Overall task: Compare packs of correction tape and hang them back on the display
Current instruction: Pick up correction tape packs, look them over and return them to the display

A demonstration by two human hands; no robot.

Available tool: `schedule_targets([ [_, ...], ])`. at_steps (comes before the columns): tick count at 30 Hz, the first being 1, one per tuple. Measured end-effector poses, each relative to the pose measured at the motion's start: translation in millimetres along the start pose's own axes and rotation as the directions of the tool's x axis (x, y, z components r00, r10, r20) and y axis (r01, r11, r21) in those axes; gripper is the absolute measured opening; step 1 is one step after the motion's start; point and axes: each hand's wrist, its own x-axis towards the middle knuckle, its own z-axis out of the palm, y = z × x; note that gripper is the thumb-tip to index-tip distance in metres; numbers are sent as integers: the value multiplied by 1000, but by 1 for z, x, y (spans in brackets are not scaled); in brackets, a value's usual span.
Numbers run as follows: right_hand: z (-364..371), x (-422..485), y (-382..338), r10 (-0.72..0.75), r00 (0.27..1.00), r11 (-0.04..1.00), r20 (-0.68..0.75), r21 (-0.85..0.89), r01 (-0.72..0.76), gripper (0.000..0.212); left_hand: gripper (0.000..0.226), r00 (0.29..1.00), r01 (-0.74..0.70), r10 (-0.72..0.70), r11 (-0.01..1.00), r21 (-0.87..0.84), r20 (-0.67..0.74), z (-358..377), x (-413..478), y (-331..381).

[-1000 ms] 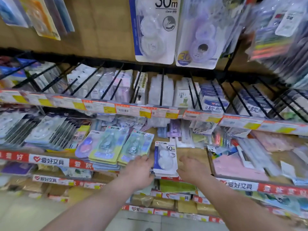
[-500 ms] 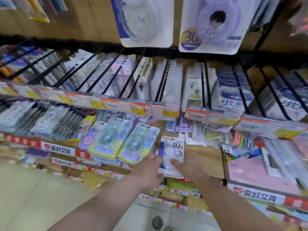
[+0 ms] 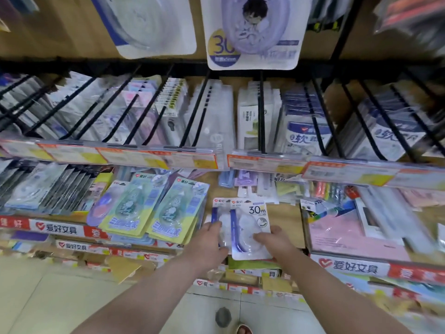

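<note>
Grip of left hand tight on rear pack, right hand on glossy rectangular front pack

Left grip holds left pack; right grip pinches right pack; forearms extended forward, converging.

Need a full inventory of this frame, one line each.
white blister pack of correction tape marked 30m: one, white and blue, centre front
matching rear pack: one, white and blue, behind and left of it
green-yellow carded tape packs: two stacks, lower pegs, left
large purple tape pack: one, hanging top centre
large white pack with blue edge: one, top, left of the purple one
black wire peg hooks: many, upper row
price label strip: orange-yellow, at hook tips
pink flat pack: lower right
left hand: grips rear pack
right hand: pinches 30m pack
</note>
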Motion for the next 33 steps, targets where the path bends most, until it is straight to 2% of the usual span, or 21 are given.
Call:
schedule_targets([
  [5, -23, -9, 6, -15, 1000, 1000, -5, 25, 16, 33, 43, 991, 131, -136, 967, -217, -9, 4, 20, 6],
  [11, -36, -13, 10, -5, 1000, 999, 1, 32, 5, 31, 68, 943, 260, -330, 800, -540, -35, 10, 35, 14],
  [15, -39, -12, 11, -13, 1000, 1000, 16, 11, 13, 29, 57, 920, 268, -386, 737, -620, -60, 14, 39, 17],
  [17, -39, -12, 9, -12, 1000, 1000, 20, 13, 12, 28, 45, 910, 284, -415, 655, -700, -19, 15, 38, 20],
  [21, -40, -15, 7, -24, 999, 999, 44, 46, 22, 30, 29, 893, 322, -444, 516, -794, 73, 15, 30, 21],
  [28, -39, -29, 3, -83, 995, 993, 47, 86, 79, 26, 34, 906, 280, -417, 463, -841, 72, 16, 10, 17],
  [33, -30, -43, -1, -115, 993, 989, 18, 96, 112, 27, 30, 922, 221, -384, 419, -881, 48, 8, -4, 15],
])
